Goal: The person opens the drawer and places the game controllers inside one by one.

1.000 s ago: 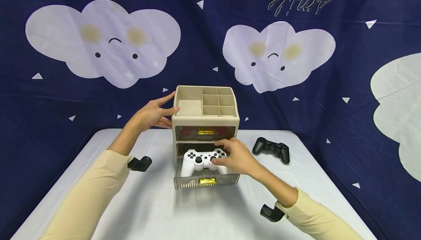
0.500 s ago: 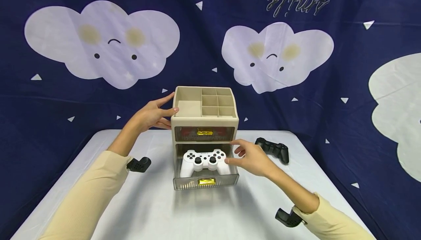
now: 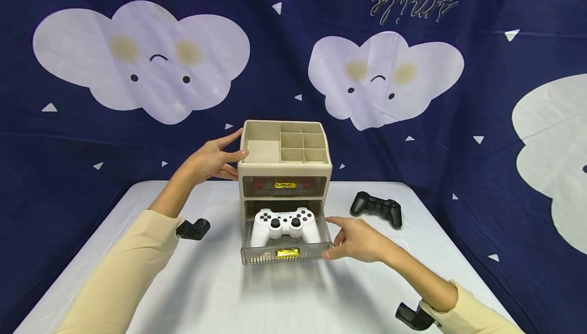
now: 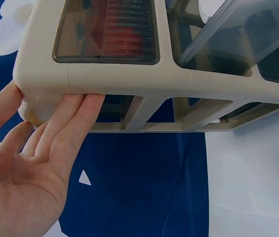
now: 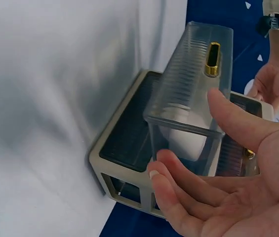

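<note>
**White controller lies in the lower drawer, which stands out from its cabinet**

A dark blue cloth (image 3: 275,69) with upside-down clouds hangs at twelve o'clock, behind the white-covered bench (image 3: 275,308). Toward the bench's far edge stands a beige organizer (image 3: 284,167), upright, its top split into one large compartment at nine o'clock and six small ones at three.

The smoky, see-through lower drawer (image 3: 259,257) juts toward six o'clock. Inside, the white controller (image 3: 285,224) lies face up, grips toward me. Above it, the upper drawer (image 3: 307,187) is in flush, with something reddish behind its tinted front. At two o'clock from the lower drawer, a black controller (image 3: 377,209) lies on the bench, well apart.

Of the person's hands, the left hand (image 3: 208,162) is at the organizer's nine o'clock side, fingers spread and mostly straight, braced against the side with a tip over the top rim. The right hand (image 3: 359,242) is at the lower drawer's three o'clock, thumb and fingers parted around the front corner, loosely bent; I can't tell how firmly they touch.

Each drawer front carries a gold handle (image 3: 287,252).
</note>
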